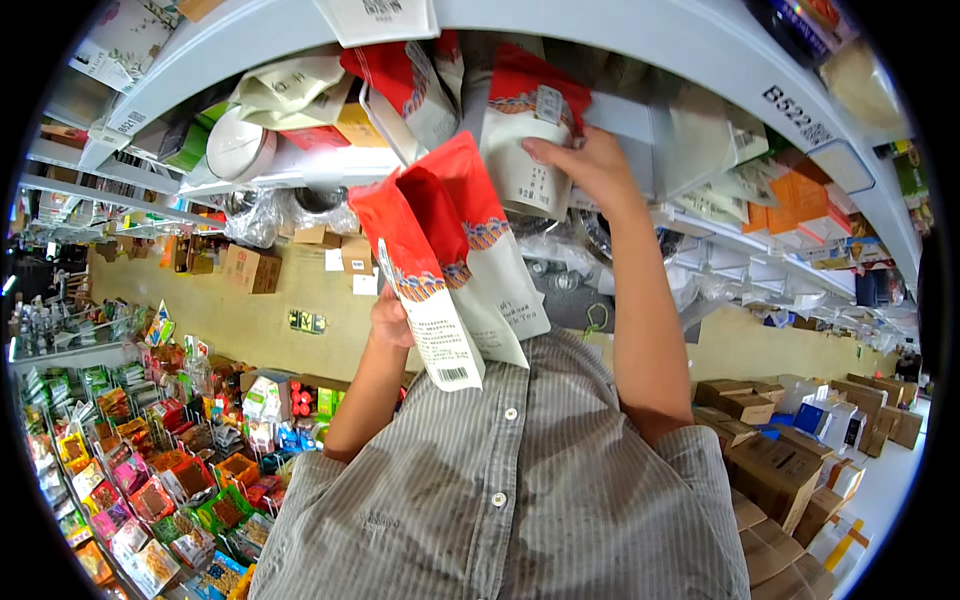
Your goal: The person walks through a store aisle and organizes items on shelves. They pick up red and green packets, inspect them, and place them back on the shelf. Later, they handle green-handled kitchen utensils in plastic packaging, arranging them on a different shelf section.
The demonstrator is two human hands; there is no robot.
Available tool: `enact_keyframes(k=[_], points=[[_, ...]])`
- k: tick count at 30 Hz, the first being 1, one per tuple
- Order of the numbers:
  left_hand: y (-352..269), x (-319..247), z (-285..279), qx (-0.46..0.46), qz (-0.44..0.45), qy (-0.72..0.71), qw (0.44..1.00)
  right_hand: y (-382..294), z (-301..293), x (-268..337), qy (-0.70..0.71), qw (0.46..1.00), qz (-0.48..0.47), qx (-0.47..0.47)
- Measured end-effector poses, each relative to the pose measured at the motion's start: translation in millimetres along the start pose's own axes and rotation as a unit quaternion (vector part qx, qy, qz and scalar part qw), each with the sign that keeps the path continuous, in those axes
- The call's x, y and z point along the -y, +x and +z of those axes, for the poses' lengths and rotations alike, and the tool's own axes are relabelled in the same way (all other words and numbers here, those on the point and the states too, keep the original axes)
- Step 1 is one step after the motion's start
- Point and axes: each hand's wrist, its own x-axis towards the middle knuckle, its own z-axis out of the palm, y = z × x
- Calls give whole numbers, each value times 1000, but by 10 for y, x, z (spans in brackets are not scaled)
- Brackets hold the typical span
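My left hand [393,321] is closed on the side of red and white tea pouches [442,300], held upright before my chest; two or more seem to stand together, and they partly hide the fingers. My right hand [592,161] grips another red and white pouch [525,161] by its right edge, thumb on the front, at the shelf [622,124]. Further back on that shelf, to the left of this pouch, a similar red and white pouch [431,112] leans beside a white tray or box edge.
On the shelf's left lie pale bags [289,90] and a round white container [238,146]. Plastic-wrapped black round items [322,199] sit below. Snack packets [187,480] fill a rack at lower left; cardboard boxes [776,465] stand at right.
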Motion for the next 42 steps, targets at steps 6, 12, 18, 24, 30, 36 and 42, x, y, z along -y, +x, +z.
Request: enact_keyframes(k=[6, 12, 18, 24, 30, 36, 42], points=[[-58, 134, 64, -27, 20, 6, 999, -353, 10, -202, 238, 969, 5, -66], [-175, 228, 157, -25, 18, -2, 1000, -661, -25, -174, 218, 933, -108, -265], [-186, 194, 255, -3, -1, -35, 999, -373, 42, -221, 80, 864, -184, -461], [-152, -205, 233, 13, -48, -17, 999, -109, 132, -471, -55, 822, -190, -534], [-210, -710, 22, 40, -104, -20, 994, -325, 340, -265, -113, 743, -203, -627], [-300, -919, -5, 21, -106, -9, 994, -637, 900, -263, -58, 853, -270, -442], [-391, -976, -24, 0, -117, 8, 993, 895, 520, -47, -69, 953, -57, -289]])
